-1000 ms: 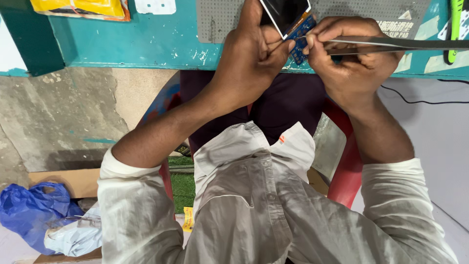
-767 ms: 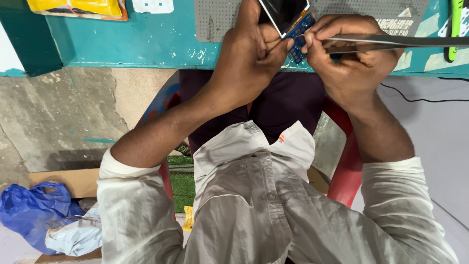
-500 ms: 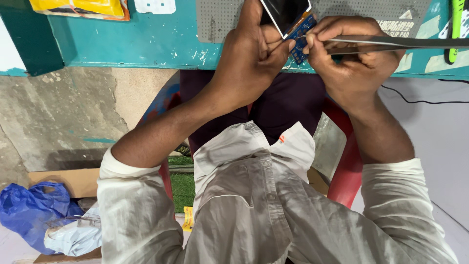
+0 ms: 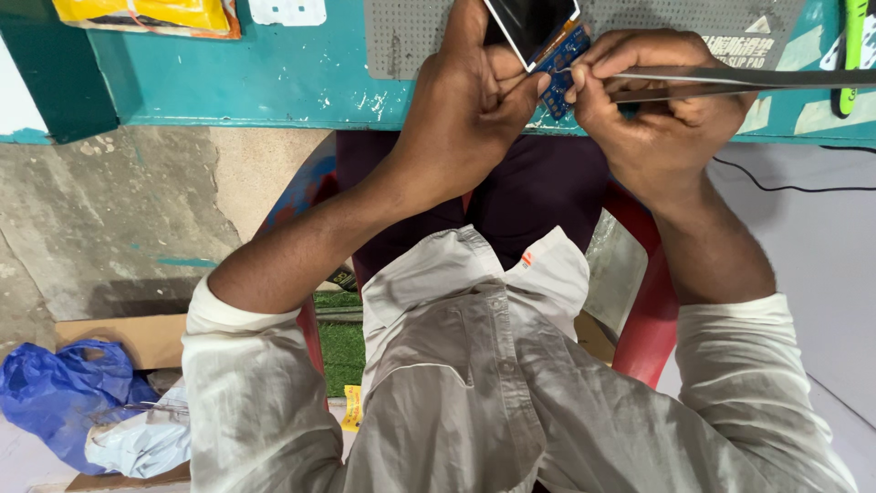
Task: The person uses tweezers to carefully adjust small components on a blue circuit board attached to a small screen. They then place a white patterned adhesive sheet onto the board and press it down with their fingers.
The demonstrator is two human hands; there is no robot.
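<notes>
— What's lying off to your left?

— Low down there's a blue plastic bag (image 4: 55,393) on the floor beside a strip of cardboard (image 4: 137,336). Up top, a yellow packet (image 4: 151,14) sits on the teal workbench (image 4: 255,82).

— And your left hand?

— My left hand (image 4: 470,100) is closed around the small phone (image 4: 534,26), thumb and fingers pinching its lower edge, holding it tilted over the near edge of the bench. A blue circuit board (image 4: 561,68) shows at the phone's lower corner, right where my two hands meet.

— So the hands are together?

— Yes, they touch at the fingertips. My right hand (image 4: 662,114) is clamped on a long, thin metal tool (image 4: 730,80), gripped between thumb and fingers, with its tip at the blue board. The rest of the tool runs off to the right, level with the bench.

— What's under all that?

— A grey perforated mat (image 4: 411,36) lies on the bench behind the phone. Farther right there's a green tool (image 4: 851,55), upright at the frame's edge, and a black cable (image 4: 785,183) trailing across the pale floor. I'm sitting on a red chair (image 4: 652,319).
</notes>
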